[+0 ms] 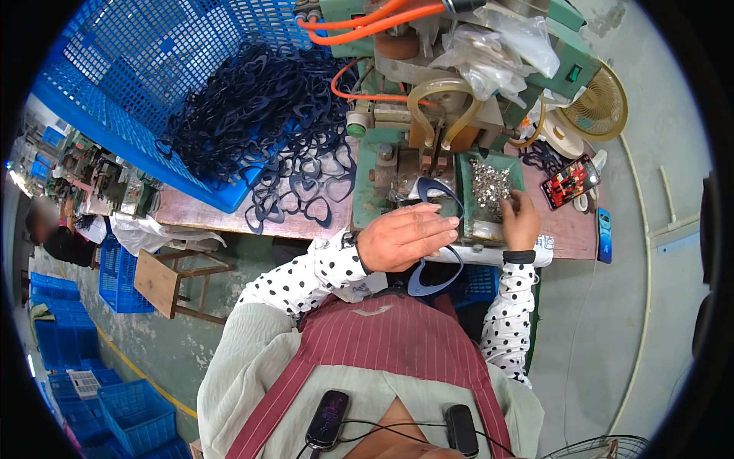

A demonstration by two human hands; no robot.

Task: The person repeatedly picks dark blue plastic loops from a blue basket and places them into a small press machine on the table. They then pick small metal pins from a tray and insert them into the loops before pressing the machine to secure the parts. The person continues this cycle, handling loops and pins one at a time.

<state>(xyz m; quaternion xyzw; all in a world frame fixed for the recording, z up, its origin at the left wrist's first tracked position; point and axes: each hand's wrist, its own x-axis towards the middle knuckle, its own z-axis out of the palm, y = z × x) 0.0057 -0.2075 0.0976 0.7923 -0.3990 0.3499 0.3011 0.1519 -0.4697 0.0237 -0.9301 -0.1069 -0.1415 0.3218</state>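
Observation:
My left hand [409, 237] is closed on a dark blue two-looped plastic piece [436, 284]. One loop shows above the fingers near the press, and the other hangs below them over my lap. The grip itself is partly hidden under the hand. My right hand [521, 222] reaches into the right side of a green tray [517, 170], its fingers bent together at small shiny metal bits [489, 187]. Whatever sits between those fingertips is too small to make out. Just beyond the left hand stands a green press machine [380, 164] with tubes at its head.
A tilted blue basket [115, 115] spills many dark blue loops [260, 115] onto the pink tabletop [222, 222]. Right of the tray lie a red-patterned phone [569, 183] and a round fan [600, 103]. A wooden stool [160, 283] and blue crates [138, 413] stand left. Another person is far left.

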